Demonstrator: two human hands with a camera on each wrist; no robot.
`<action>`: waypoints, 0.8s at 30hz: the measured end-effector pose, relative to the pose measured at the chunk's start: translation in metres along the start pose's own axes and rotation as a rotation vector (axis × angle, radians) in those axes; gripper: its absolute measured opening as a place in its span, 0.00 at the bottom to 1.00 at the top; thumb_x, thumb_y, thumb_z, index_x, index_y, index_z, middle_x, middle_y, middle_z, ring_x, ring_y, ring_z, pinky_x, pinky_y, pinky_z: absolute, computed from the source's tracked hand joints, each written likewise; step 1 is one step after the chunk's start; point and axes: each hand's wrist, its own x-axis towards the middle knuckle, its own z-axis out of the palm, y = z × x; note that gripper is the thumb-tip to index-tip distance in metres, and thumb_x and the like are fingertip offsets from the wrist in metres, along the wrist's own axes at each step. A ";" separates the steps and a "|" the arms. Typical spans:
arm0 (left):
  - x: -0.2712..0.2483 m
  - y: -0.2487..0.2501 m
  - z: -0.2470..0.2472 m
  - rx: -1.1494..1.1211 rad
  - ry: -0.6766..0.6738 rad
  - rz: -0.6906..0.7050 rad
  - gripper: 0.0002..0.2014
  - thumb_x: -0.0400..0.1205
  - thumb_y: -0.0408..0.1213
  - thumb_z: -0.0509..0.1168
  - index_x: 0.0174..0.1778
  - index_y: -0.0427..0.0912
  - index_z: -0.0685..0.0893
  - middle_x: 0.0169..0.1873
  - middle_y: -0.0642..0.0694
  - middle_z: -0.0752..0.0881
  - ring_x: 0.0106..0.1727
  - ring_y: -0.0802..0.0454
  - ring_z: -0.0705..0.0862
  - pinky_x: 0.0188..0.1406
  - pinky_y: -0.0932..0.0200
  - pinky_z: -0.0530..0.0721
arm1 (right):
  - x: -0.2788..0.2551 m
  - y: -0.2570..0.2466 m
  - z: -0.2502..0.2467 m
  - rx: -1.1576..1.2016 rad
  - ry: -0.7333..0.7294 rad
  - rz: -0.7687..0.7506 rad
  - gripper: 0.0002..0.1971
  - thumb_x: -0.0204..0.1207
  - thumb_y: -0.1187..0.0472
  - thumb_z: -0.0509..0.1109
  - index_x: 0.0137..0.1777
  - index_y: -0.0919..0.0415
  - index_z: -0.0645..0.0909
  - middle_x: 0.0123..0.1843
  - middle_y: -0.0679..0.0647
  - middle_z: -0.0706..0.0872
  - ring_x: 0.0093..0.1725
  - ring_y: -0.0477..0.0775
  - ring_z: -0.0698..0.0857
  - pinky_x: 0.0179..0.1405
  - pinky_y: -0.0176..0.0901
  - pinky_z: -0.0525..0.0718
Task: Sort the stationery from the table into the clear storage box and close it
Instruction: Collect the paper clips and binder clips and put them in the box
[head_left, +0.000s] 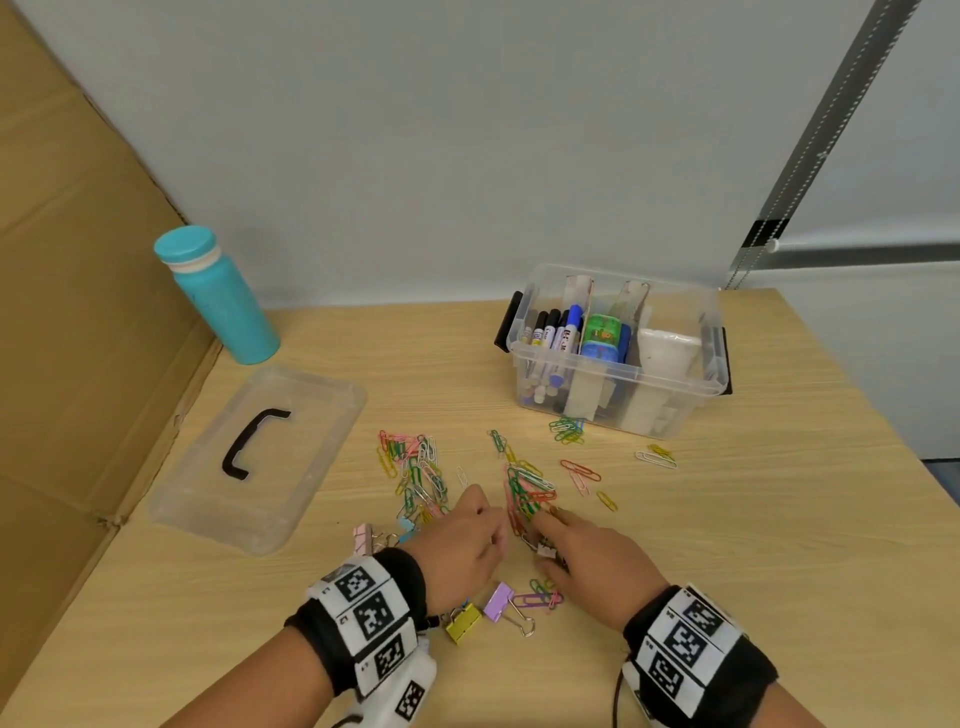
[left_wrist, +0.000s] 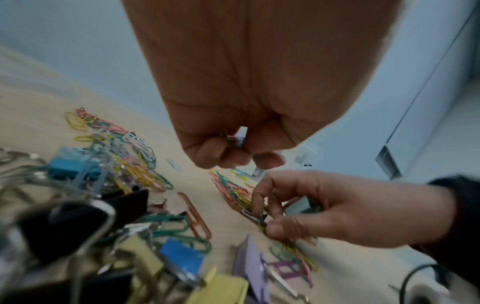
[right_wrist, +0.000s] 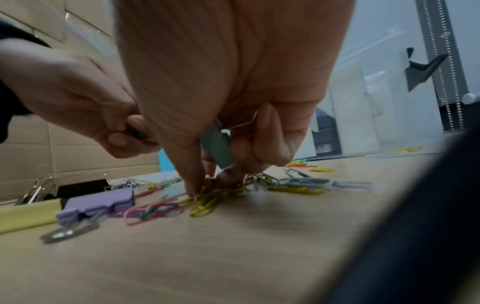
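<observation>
The clear storage box (head_left: 618, 358) stands open at the back right, holding markers, tape and white items between dividers. Its lid (head_left: 260, 452) with a black handle lies flat to the left. Coloured paper clips (head_left: 527, 488) are scattered mid-table, and binder clips (head_left: 498, 600) lie near my wrists. My left hand (head_left: 493, 525) has its fingers curled round a small clip (left_wrist: 235, 140). My right hand (right_wrist: 205, 185) keeps a grey-blue binder clip (right_wrist: 218, 146) in its palm and pinches paper clips (right_wrist: 205, 202) against the table.
A teal bottle (head_left: 218, 296) stands at the back left beside a cardboard wall (head_left: 78, 312). More paper clips (head_left: 566, 431) lie against the box front. Purple (right_wrist: 98, 202), yellow (head_left: 462, 623) and black (left_wrist: 124, 202) binder clips crowd the near side.
</observation>
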 end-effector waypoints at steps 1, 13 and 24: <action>-0.001 0.001 0.003 0.034 -0.030 0.010 0.08 0.84 0.31 0.52 0.51 0.36 0.76 0.50 0.46 0.69 0.41 0.47 0.74 0.40 0.58 0.73 | 0.002 -0.001 0.001 -0.010 -0.011 0.008 0.15 0.81 0.51 0.58 0.66 0.48 0.67 0.63 0.51 0.77 0.52 0.60 0.83 0.42 0.49 0.80; 0.001 0.001 0.015 0.382 -0.247 0.024 0.23 0.76 0.43 0.70 0.65 0.46 0.72 0.60 0.43 0.74 0.60 0.41 0.75 0.58 0.48 0.77 | 0.001 0.019 -0.008 0.544 0.088 0.090 0.09 0.79 0.63 0.62 0.47 0.47 0.69 0.36 0.47 0.79 0.33 0.45 0.76 0.39 0.45 0.78; 0.000 -0.014 -0.006 0.090 -0.087 0.016 0.15 0.79 0.40 0.65 0.61 0.50 0.75 0.46 0.50 0.82 0.43 0.52 0.79 0.38 0.62 0.74 | -0.017 0.035 -0.114 1.012 0.272 0.142 0.08 0.83 0.64 0.57 0.47 0.60 0.78 0.31 0.52 0.79 0.22 0.45 0.66 0.19 0.34 0.62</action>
